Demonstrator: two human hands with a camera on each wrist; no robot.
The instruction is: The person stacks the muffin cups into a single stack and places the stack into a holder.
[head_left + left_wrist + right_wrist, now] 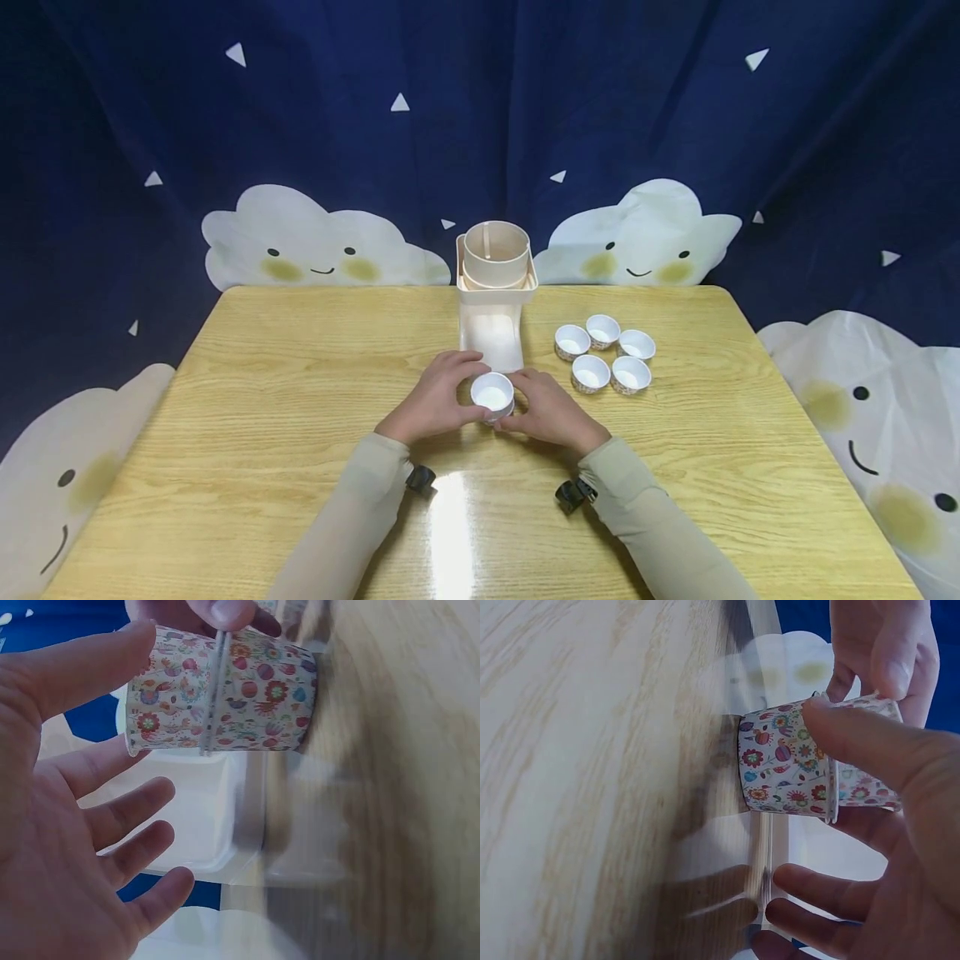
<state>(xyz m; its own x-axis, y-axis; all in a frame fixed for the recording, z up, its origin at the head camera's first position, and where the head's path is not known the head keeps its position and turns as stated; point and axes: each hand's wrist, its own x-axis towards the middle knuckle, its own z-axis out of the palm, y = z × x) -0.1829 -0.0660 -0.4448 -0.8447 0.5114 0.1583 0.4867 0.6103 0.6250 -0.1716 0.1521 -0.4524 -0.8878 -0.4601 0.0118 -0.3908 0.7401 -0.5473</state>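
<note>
Two small paper cups stand stacked on the table in front of me, printed with flowers and birds outside and white inside. The upper cup [174,697] sits partly down in the lower cup [266,697], its top half showing above the rim. My left hand [433,396] pinches the upper cup near its rim between thumb and index finger, the other fingers spread free. My right hand [551,408] grips the lower cup [784,757] around its rim with thumb and index finger. In the head view the upper cup hides most of the lower one.
Behind the cups stands a beige dispenser-like thing [497,294] with a round open tub on top and a white curved chute [491,337] facing me. Several more paper cups [591,373] stand grouped at the right. A dark blue curtain [480,100] hangs along the table's [300,375] back edge.
</note>
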